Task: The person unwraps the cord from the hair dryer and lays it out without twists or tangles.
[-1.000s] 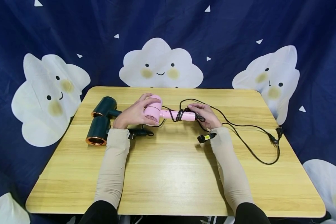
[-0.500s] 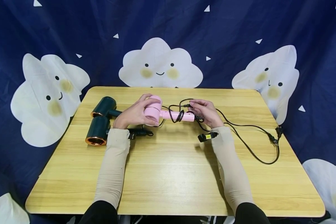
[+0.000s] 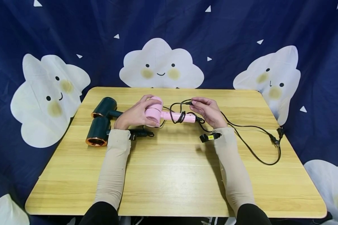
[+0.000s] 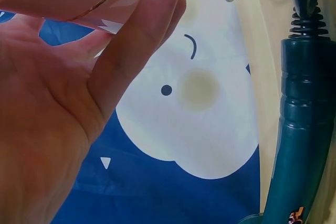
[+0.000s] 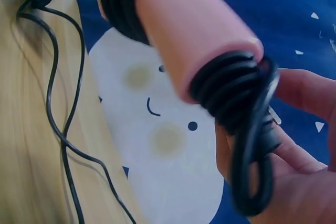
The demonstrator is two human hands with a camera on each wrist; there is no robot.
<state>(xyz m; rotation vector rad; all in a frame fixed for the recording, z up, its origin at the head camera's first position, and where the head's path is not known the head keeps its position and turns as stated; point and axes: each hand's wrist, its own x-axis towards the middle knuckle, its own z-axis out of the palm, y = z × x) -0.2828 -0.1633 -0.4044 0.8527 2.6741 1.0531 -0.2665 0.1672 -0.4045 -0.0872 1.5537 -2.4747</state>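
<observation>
My left hand (image 3: 135, 113) grips the head of a pink hair dryer (image 3: 154, 110), its fingers and thumb spread around it. The dryer lies sideways above the table, handle pointing right. A black cord (image 3: 181, 117) winds in several turns around the handle. Beyond the handle's end, my right hand (image 3: 209, 112) pinches the dark end piece of the cord (image 3: 189, 103) between thumb and fingers. In the right wrist view the pink handle (image 5: 194, 30) ends in a ribbed black cord sleeve (image 5: 226, 85) with a loop hanging below it. The left wrist view shows the thumb (image 4: 139, 35) against the pink head.
Two dark green hair dryers with copper rims, one nearer (image 3: 97, 129) and one farther (image 3: 104, 107), lie on the table (image 3: 169, 181) at the left, beside my left forearm. Loose black cord (image 3: 252, 149) loops across the right side to connectors (image 3: 276, 140) near the edge.
My right hand has moved slightly up and away from the handle, drawing the cord's end off it into a wider loop. The left hand and pink hair dryer have stayed nearly still.
</observation>
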